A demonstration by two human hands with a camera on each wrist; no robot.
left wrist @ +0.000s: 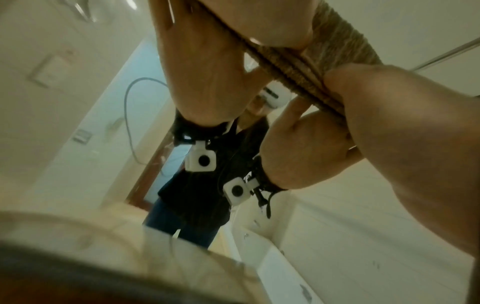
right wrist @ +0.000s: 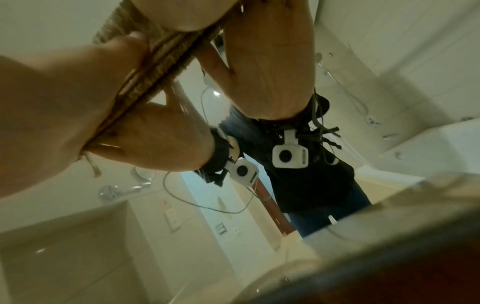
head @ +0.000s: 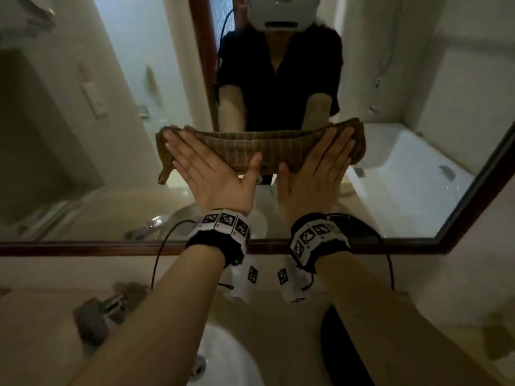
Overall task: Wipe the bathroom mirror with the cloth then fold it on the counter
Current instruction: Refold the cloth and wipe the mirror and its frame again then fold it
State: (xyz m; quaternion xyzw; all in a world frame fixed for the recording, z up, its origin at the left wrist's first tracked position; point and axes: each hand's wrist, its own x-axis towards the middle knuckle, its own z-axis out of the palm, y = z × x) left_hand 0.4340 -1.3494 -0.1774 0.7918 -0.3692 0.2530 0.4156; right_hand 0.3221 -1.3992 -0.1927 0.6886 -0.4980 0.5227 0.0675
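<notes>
A brown striped cloth [head: 259, 147] is spread in a long band against the bathroom mirror [head: 111, 107]. My left hand [head: 206, 165] lies flat on its left part, fingers straight and spread, thumb pointing right. My right hand [head: 315, 157] presses the right part the same way. Both palms push the cloth onto the glass. A loose corner of the cloth hangs down at the left. The left wrist view shows the cloth [left wrist: 337, 41] edge-on under my left hand [left wrist: 402, 133]. In the right wrist view the cloth [right wrist: 155, 55] lies under my right hand [right wrist: 64, 102].
The mirror's dark wooden frame [head: 111, 245] runs just under my wrists. Below it lie the beige counter [head: 36, 330], a white sink [head: 223, 358] and a chrome faucet [head: 97, 310] at the left. The glass reflects a person, a bathtub and a tiled wall.
</notes>
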